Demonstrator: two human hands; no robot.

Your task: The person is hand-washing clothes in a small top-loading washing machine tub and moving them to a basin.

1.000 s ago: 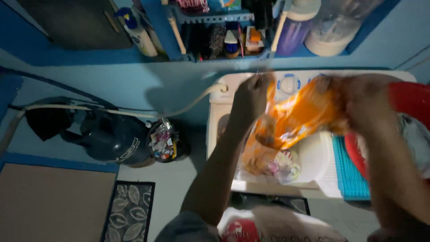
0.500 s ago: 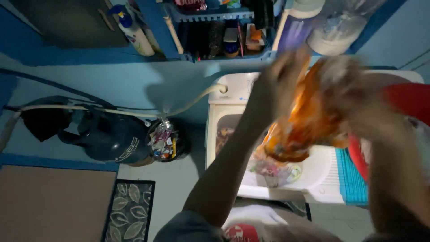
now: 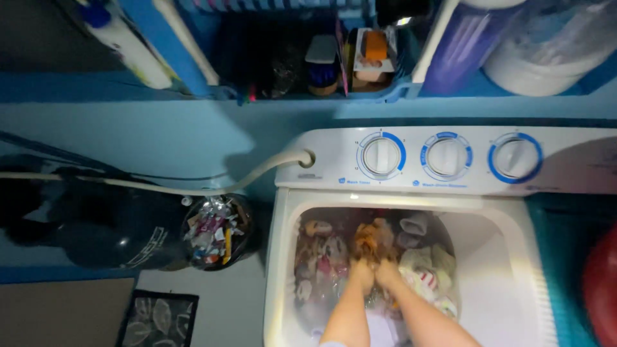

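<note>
Both my arms reach down into the open tub of a white top-loading washing machine (image 3: 283,212). My left hand (image 3: 362,273) and my right hand (image 3: 387,273) sit side by side, both closed on an orange garment (image 3: 367,241) that lies bunched on top of the laundry. Around it the tub holds several pale and patterned clothes (image 3: 421,260). Three round white dials with blue rims (image 3: 445,156) line the machine's control panel above the tub.
A grey hose (image 3: 212,183) runs from the machine's left corner along the blue wall. A small bin full of wrappers (image 3: 211,230) and a dark bag (image 3: 96,225) sit on the floor left. A shelf with bottles (image 3: 321,64) hangs above. A red object (image 3: 601,283) is at right.
The orange garment was held up and spread in front of me above the machine; now both hands have gone down into the tub with it. The camera has moved closer over the machine.
</note>
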